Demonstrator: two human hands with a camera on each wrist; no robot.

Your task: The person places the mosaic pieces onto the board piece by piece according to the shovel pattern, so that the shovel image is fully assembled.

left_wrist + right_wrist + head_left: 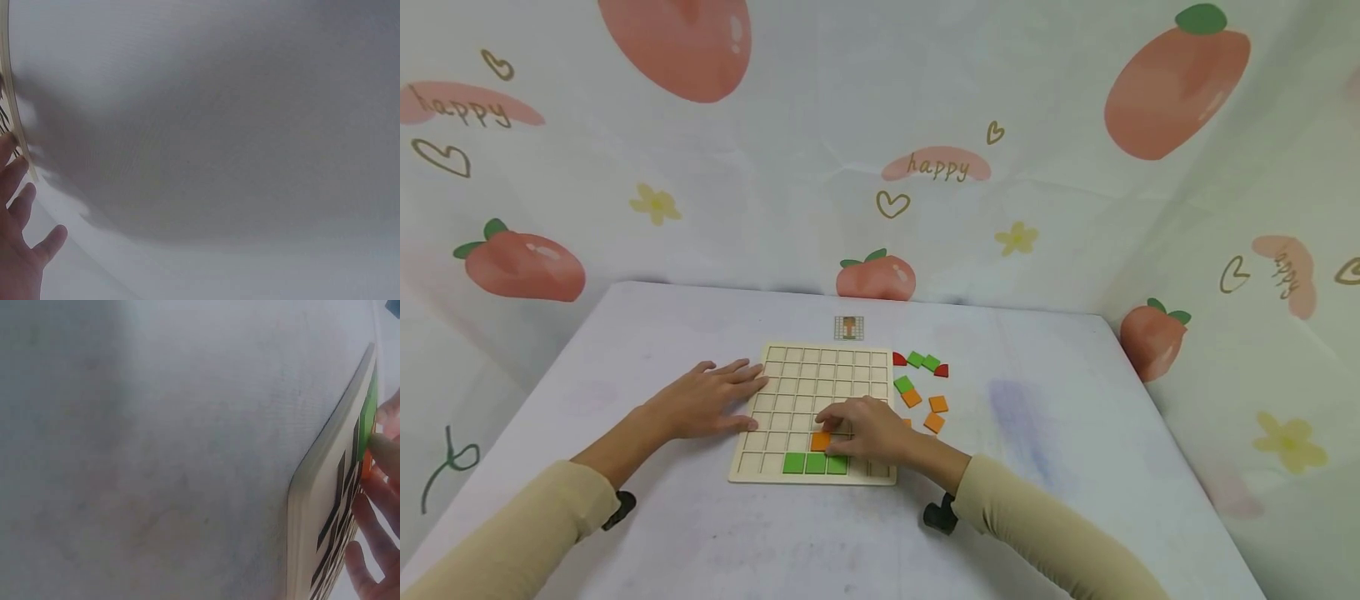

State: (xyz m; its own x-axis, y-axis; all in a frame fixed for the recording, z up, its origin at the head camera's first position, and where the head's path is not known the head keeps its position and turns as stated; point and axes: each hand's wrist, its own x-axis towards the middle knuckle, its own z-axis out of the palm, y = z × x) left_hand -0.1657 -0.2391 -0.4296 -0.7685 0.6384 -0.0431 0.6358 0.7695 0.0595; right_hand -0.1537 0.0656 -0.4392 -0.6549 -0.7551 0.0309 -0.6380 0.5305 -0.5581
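A pale wooden grid board [784,379] lies on the table. Three green square tiles [816,463] sit side by side in its nearest row, and an orange square tile [820,442] is in the row above. The right hand [871,429] reaches over the board from the right, thumb and index finger bent about the orange tile; the right wrist view shows orange [367,465] between the fingers. The palm hides part of the grid. The left hand [709,402] lies with spread fingers at the board's left edge, fingertips touching it, also seen in the left wrist view.
Right of the board lie loose orange tiles [938,404], green tiles [915,359] and red quarter-round pieces [942,371]. One more orange tile is partly hidden by the right hand. A small pattern card [849,327] lies behind the board. Printed cloth [775,208] hangs behind the table.
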